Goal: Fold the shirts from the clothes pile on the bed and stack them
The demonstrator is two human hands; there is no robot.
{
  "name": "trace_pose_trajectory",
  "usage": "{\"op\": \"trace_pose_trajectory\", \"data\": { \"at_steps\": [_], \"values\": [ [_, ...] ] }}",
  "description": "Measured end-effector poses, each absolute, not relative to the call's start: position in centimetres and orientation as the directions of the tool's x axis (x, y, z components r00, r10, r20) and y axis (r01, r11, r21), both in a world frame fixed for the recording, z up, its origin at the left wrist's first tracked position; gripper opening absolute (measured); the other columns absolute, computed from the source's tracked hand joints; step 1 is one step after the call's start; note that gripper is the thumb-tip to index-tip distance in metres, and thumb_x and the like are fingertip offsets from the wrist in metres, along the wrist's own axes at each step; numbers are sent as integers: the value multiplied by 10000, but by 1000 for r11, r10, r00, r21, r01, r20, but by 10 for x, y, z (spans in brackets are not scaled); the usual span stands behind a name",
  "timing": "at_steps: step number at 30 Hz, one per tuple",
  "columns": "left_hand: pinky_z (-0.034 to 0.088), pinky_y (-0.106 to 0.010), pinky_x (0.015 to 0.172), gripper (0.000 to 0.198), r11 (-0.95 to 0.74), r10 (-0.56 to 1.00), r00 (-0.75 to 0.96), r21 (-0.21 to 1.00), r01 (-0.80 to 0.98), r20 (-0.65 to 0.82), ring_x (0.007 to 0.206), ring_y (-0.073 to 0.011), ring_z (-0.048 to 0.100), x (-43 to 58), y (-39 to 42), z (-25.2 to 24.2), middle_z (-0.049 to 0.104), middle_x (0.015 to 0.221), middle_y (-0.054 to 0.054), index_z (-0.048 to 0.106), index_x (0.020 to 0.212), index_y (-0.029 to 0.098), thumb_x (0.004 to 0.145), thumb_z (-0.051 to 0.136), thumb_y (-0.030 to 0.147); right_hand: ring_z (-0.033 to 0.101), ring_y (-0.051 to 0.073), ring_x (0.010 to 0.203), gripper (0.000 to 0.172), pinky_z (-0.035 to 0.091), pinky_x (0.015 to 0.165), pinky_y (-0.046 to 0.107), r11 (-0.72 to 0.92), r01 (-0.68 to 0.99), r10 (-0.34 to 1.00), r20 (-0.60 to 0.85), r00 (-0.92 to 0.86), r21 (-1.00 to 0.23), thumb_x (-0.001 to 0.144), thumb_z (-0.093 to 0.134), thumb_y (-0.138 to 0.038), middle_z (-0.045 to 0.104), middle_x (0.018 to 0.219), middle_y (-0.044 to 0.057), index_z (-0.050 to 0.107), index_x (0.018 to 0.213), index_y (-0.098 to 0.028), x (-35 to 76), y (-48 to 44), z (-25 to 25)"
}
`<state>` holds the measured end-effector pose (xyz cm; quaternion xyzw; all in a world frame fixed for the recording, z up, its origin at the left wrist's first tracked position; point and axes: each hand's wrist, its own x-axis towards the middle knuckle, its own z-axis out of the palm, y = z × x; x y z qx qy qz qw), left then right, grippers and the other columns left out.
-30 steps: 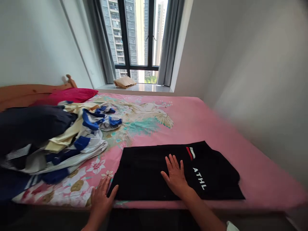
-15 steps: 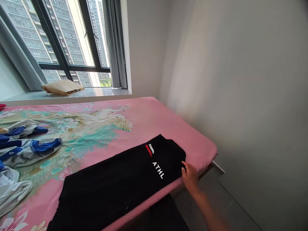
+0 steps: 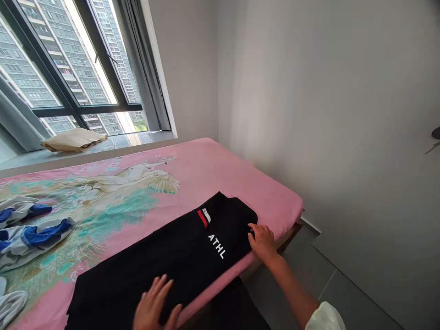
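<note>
Fingers bent, my right hand [image 3: 263,240] rests at the far end of the black garment [image 3: 161,256]; whether they pinch the cloth I cannot tell. My left hand [image 3: 154,305] is open with fingers spread, over the garment's nearer part and hiding some of its front edge. The garment lies flat along the front edge of the bed, on the pink sheet [image 3: 233,176], its white letters [image 3: 215,243] and red-and-white mark [image 3: 204,217] facing up.

Well apart to the left, blue-and-white clothes [image 3: 44,233] take up part of the sheet, with white fabric [image 3: 13,305] nearer me. Beyond the bed, a beige bundle [image 3: 74,140] sits on the window sill [image 3: 117,141] between grey curtains [image 3: 144,64]. A bare wall [image 3: 309,114] bounds the right side, above grey floor [image 3: 343,284].
</note>
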<state>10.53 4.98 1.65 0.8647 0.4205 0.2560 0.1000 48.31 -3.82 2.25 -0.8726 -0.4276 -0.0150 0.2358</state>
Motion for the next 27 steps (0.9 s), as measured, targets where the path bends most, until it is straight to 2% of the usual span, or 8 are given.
{"op": "trace_pose_trajectory", "data": {
  "at_steps": [5,9,12,15,18,23,25,27],
  "values": [
    [276,-531,1104,494,-784,612,753,306,540,241,1344,-247,353,214,35,30,454,1420,-43,494,1298,274,816,507,381,525,218,980,258,334,901,352,-540,741,739,196,644,-399,810,502,-245,658,985,31,659,1015,-248,489,-40,25],
    [220,-547,1115,597,-808,571,794,312,499,209,1367,-250,308,261,42,36,391,1462,-55,419,1359,269,772,529,243,526,206,978,213,322,905,338,-535,739,736,204,646,-410,823,508,-271,650,980,31,658,973,-256,490,-41,24],
    [239,-554,1103,471,-736,644,745,407,541,174,1335,-242,369,275,53,28,457,1417,-59,511,1285,259,817,464,236,527,204,952,178,317,895,337,-533,732,728,212,652,-423,836,489,-253,649,945,31,652,907,-243,492,-41,23],
    [257,-521,1112,371,-579,754,637,616,533,157,1284,-212,445,276,63,16,552,1332,-56,600,1175,257,889,369,303,532,193,914,169,317,877,324,-524,731,728,215,651,-436,848,470,-231,645,909,30,638,864,-228,495,-40,21],
    [239,-458,1139,390,-413,827,550,789,454,116,1258,-182,474,272,68,8,583,1298,-49,581,1199,260,894,374,387,534,178,885,157,317,870,308,-509,736,735,220,641,-447,848,471,-220,639,881,23,628,840,-223,499,-40,20],
    [180,-455,1158,396,-367,835,542,831,418,96,1282,-197,442,270,66,12,579,1301,-41,607,1170,251,868,418,424,519,186,922,162,318,899,322,-490,727,690,296,661,-482,861,444,-205,623,917,43,602,896,-193,493,-45,32],
    [181,-459,1156,398,-366,833,544,834,413,96,1275,-199,451,271,64,14,585,1293,-49,609,1167,243,866,419,420,515,180,919,178,337,899,318,-377,772,710,376,596,-512,882,416,-219,615,909,50,590,880,-184,480,-52,40],
    [188,-466,1152,393,-366,832,546,835,411,96,1271,-201,456,272,64,15,589,1289,-44,606,1170,253,866,421,418,523,169,899,206,366,887,305,-159,847,808,426,406,-507,890,391,-215,620,883,44,594,864,-191,459,-59,45]
  ]
}}
